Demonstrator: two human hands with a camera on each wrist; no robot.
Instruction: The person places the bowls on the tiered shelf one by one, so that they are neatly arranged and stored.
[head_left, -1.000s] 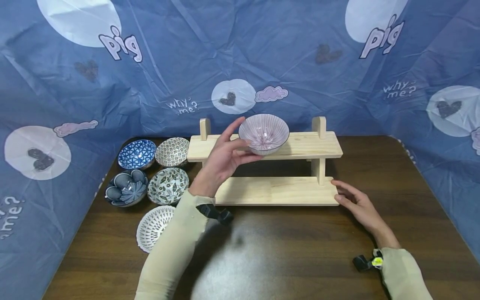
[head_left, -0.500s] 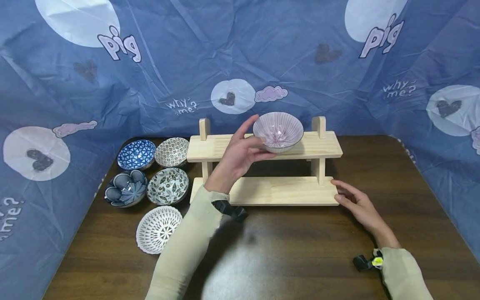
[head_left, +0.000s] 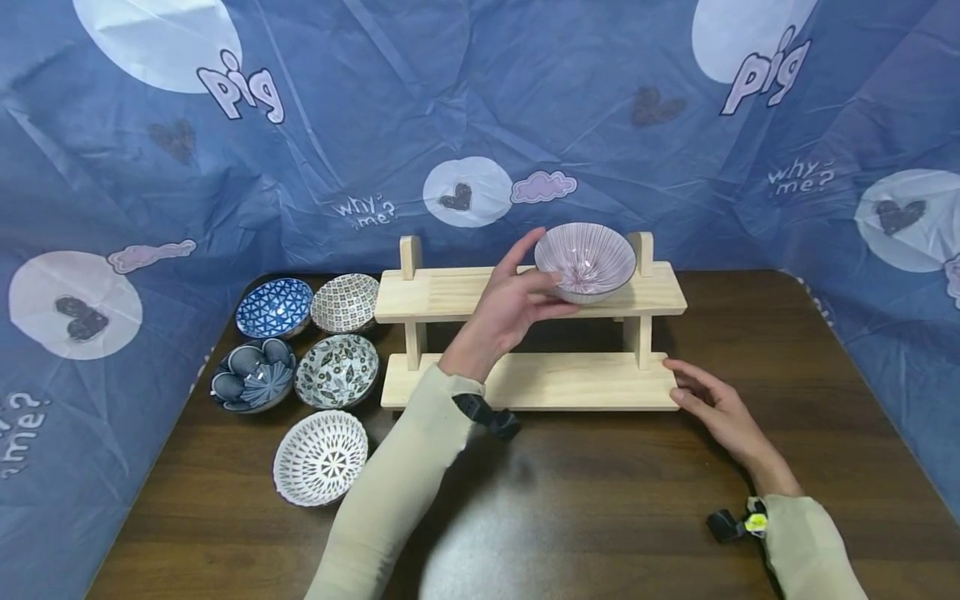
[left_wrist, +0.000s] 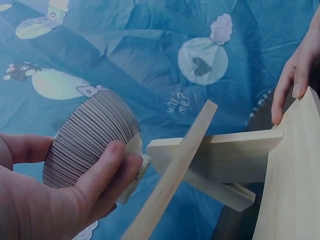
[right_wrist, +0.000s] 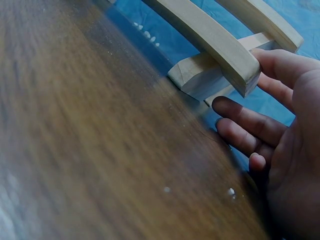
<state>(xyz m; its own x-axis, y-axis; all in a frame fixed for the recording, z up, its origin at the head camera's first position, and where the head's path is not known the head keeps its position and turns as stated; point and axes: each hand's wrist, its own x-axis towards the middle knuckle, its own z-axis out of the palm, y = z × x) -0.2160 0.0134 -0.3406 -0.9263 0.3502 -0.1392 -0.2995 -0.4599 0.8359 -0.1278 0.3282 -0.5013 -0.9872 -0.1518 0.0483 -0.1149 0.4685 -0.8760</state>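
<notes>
My left hand (head_left: 504, 312) grips a small bowl (head_left: 587, 258) with thin purple stripes radiating inside. The bowl is tilted and held over the right half of the upper board of a two-tier wooden shelf (head_left: 540, 383). In the left wrist view, fingers support the striped outside of the bowl (left_wrist: 95, 135) near its foot, apart from the shelf's wood. My right hand (head_left: 723, 412) holds the right end of the lower board with thumb and finger. The right wrist view has the other fingers (right_wrist: 250, 125) loosely bent below the wooden end (right_wrist: 235, 65).
Left of the shelf stand a blue patterned bowl (head_left: 273, 308), a checked bowl (head_left: 345, 303), a dark blue flowered bowl (head_left: 252, 377), a green leaf-patterned bowl (head_left: 337, 372) and a white bowl (head_left: 321, 458). A blue printed sheet (head_left: 480, 108) hangs behind the brown table (head_left: 585, 500).
My left hand has carried the striped bowl rightward along above the upper board, towards its right upright. The white bowl is now fully uncovered. The right hand stays at the board's end.
</notes>
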